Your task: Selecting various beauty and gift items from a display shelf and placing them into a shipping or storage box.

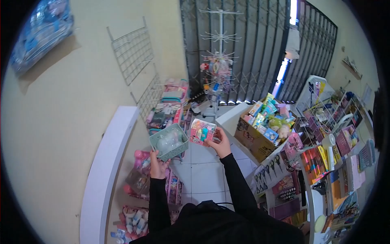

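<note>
My left hand (pixel 157 165) holds a pale green plastic basket (pixel 155 141) by its near side. Clear plastic-wrapped items (pixel 170 139) lie inside the basket. Just right of it, my right hand (pixel 221 142) grips a small pink and white package (pixel 195 130) by its right edge, fingers and thumb closed on it. Small colourful items, one of them teal, show on the package's face. Package and basket are side by side with a narrow gap between them, both held above the tiled floor.
A cardboard box (pixel 251 138) full of small boxes and plush toys stands at right. Beyond my hands is a white rotating display rack (pixel 221 27) before a folding metal gate (pixel 256 55). Stationery shelves fill the right, with hanging scissors (pixel 271 171). Pink goods (pixel 135 219) line the left wall.
</note>
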